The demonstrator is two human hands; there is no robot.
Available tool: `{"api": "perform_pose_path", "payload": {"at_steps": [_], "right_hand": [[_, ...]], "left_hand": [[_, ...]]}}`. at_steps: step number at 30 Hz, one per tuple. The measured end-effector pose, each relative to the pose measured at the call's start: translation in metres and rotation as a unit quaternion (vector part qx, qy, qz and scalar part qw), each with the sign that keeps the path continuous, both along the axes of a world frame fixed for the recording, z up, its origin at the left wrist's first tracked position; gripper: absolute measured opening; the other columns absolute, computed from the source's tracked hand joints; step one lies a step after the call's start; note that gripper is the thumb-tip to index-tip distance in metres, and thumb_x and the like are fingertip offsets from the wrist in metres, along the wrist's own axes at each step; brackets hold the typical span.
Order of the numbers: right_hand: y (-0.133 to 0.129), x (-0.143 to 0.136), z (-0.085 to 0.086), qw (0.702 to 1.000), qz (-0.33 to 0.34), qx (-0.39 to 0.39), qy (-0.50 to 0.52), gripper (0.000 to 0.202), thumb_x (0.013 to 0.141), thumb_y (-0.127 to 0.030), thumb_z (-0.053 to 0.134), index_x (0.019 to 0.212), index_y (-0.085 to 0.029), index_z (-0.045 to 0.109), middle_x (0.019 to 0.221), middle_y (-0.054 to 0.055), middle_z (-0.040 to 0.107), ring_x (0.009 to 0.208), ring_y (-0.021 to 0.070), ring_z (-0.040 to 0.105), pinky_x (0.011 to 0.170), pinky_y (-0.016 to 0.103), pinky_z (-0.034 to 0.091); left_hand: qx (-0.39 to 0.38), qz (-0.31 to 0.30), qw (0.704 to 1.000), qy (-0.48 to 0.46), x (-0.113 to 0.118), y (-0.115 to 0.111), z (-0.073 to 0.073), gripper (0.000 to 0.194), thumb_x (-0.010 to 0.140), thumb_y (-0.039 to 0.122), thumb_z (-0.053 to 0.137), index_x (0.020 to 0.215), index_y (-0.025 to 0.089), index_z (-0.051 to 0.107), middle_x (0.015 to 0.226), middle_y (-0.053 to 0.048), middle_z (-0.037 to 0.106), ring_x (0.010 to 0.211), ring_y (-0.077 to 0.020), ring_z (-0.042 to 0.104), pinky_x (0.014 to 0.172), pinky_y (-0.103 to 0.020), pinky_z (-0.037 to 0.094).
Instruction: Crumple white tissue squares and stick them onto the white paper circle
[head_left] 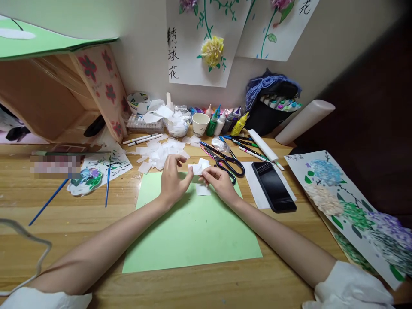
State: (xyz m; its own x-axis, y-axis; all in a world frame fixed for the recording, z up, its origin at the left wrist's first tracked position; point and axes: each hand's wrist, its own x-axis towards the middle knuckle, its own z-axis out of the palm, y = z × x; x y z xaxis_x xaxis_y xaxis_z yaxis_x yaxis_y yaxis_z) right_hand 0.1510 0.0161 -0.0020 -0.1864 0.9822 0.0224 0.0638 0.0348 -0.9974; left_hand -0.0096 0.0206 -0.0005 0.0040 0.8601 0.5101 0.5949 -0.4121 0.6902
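Note:
Above the green sheet (196, 231), a small piece of white paper (195, 169) is up between my two hands. The thumb of my left hand (174, 182) presses at the paper's left edge, its other fingers curled and partly hidden. My right hand (222, 182) pinches the right side between thumb and fingers. Another white paper square (203, 189) lies on the green sheet just below. Left of my hands is a loose heap of white paper pieces (162, 152). Black-handled scissors (222, 162) rest just behind my right hand.
A black phone (273, 186) lies on white paper at right, beside a flower picture (341, 201). Paint bottles (222, 124), a paper cup (200, 123) and pens line the back. A paint palette (85, 182) and brushes (107, 184) lie left, near a cardboard box (111, 94).

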Motion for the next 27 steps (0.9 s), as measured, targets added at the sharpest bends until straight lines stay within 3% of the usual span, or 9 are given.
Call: {"api": "perform_pose_path", "payload": {"at_steps": [6, 12, 27], "right_hand": [[-0.0001, 0.0006, -0.0026, 1.000, 0.013, 0.026, 0.000, 0.025, 0.079, -0.039, 0.056, 0.072, -0.016, 0.061, 0.064, -0.001, 0.056, 0.056, 0.0098, 0.048, 0.055, 0.023, 0.039], [0.0004, 0.0021, -0.0050, 1.000, 0.018, 0.014, 0.005, 0.031, 0.080, -0.045, 0.054, 0.072, -0.016, 0.063, 0.064, 0.000, 0.057, 0.058, 0.0112, 0.052, 0.057, 0.025, 0.043], [-0.0039, 0.0011, -0.0019, 0.999, 0.025, 0.039, -0.025, 0.026, 0.080, -0.039, 0.054, 0.072, -0.016, 0.063, 0.064, 0.000, 0.057, 0.057, 0.0108, 0.049, 0.056, 0.024, 0.040]], "left_hand": [[0.071, -0.077, 0.987, 0.123, 0.0034, -0.0078, 0.0017, 0.011, 0.078, 0.027, 0.057, 0.086, 0.021, 0.062, 0.083, -0.004, 0.063, 0.080, -0.0174, 0.055, 0.072, -0.031, 0.039], [0.072, -0.065, 0.986, 0.135, 0.0022, -0.0062, -0.0027, 0.016, 0.080, 0.032, 0.056, 0.082, 0.021, 0.067, 0.077, -0.004, 0.065, 0.072, -0.0155, 0.057, 0.067, -0.029, 0.038], [0.070, -0.056, 0.987, 0.133, 0.0022, -0.0072, -0.0038, 0.017, 0.079, 0.033, 0.056, 0.072, 0.020, 0.065, 0.071, -0.003, 0.063, 0.069, -0.0144, 0.055, 0.065, -0.028, 0.037]]}}
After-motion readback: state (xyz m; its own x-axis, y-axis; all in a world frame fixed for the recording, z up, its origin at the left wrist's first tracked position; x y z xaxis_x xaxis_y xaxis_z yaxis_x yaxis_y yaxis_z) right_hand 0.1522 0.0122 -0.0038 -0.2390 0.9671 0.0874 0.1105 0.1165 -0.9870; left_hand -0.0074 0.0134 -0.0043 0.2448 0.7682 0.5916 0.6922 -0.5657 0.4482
